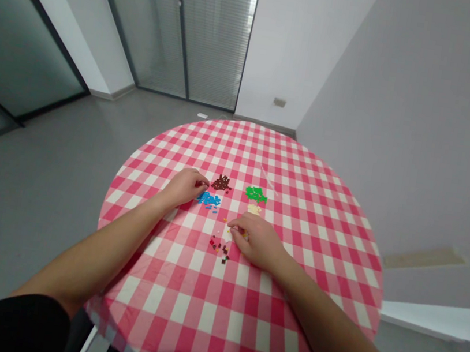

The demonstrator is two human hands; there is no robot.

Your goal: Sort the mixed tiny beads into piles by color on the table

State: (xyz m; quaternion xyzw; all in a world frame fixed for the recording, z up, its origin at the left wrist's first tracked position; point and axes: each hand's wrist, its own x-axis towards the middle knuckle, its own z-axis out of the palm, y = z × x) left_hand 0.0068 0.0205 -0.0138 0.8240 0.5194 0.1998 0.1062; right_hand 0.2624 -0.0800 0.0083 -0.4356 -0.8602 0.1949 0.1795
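Single head-worn camera, facing forward and down, looking across round checked tablecloth (198,316) from near edge.

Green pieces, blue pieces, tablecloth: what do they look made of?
The green pieces and blue pieces look like hard plastic: even, saturated colour and crisp small shapes, though they are too small to be sure. The tablecloth looks like fabric, possibly coated: it drapes softly at the edge and has a slight sheen.

Round table with a red-and-white gingham cloth (240,142)
Smooth grey floor (23,216), pale grey wall (411,107), glass partition with white slatted blinds (214,27) behind.
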